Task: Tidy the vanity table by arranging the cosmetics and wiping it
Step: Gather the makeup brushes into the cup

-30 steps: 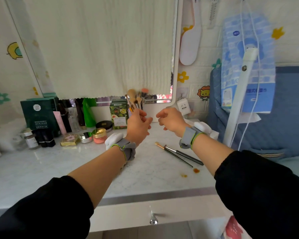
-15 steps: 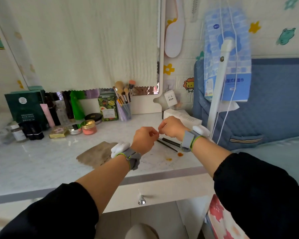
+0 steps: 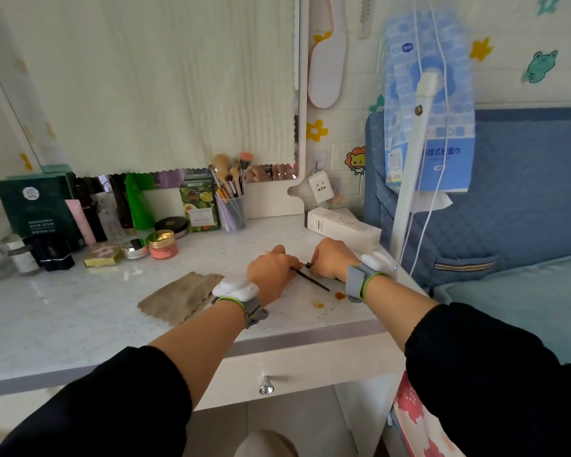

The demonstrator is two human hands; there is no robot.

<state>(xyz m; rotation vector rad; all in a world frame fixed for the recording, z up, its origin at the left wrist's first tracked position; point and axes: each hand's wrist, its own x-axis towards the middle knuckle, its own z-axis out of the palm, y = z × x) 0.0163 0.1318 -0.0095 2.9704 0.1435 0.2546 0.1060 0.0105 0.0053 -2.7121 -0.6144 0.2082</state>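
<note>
Two thin black makeup brushes [image 3: 311, 281] lie on the white marble vanity table [image 3: 80, 311] near its right front. My left hand [image 3: 271, 271] is down on the table with its fingers curled over the left end of one brush. My right hand [image 3: 332, 259] is beside it, fingers curled round the dark end of the other brush. A clear cup of brushes [image 3: 233, 211] stands at the back by the mirror. A brown cloth [image 3: 178, 296] lies flat to the left of my left wrist. Orange stains [image 3: 339, 295] mark the tabletop by the brushes.
Cosmetics line the back left: a dark green box [image 3: 35, 209], bottles, a gold-lidded orange jar [image 3: 162, 246], a small palette [image 3: 102, 255]. A long white box [image 3: 343, 225] lies at the back right. A white pole [image 3: 409, 179] and a blue padded wall stand right of the table.
Both hands came down from the brush cup at the back to the loose brushes on the table and closed on them. The view shifted, and the brown cloth came into sight.
</note>
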